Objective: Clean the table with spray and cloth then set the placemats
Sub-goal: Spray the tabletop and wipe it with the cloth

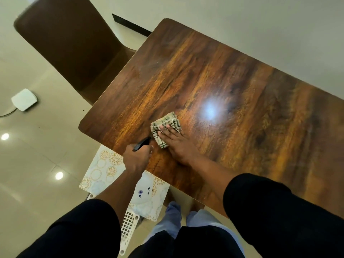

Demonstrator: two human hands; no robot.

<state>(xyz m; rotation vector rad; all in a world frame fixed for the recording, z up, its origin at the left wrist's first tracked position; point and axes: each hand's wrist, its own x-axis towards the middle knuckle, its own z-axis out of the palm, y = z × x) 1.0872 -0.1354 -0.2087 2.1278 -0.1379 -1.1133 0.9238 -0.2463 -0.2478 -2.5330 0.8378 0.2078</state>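
A: Starting at the left of the frame, what lies on the floor?

B: A small white box [24, 99] with a cord sits at the left edge on the pale tiles. Above and right of it, in the upper left, stands a brown chair [70, 43], its seat tucked against the table's corner.

A: And lower down?

B: Low in the frame, left of centre, are the placemats [104, 168], white with gold circle patterns, lying on a white plastic basket [128, 226] just beside the table's near edge. An arm crosses over them.

A: What is that arm's hand doing?

B: The left hand [136, 158] is curled round the spray bottle [141, 143]. Only the black top of the bottle shows, pointing up and right over the table edge.

A: Then the cloth?

B: Just right of the bottle, at the middle of the frame, the checked cloth [164, 127] lies bunched on the wooden table [242, 81]. The right hand [176, 144] lies flat on it, fingers straight and spread, palm pressing on cloth and tabletop.

A: Anything further right?

B: A bright glare of light sits on the wood just right of the cloth.
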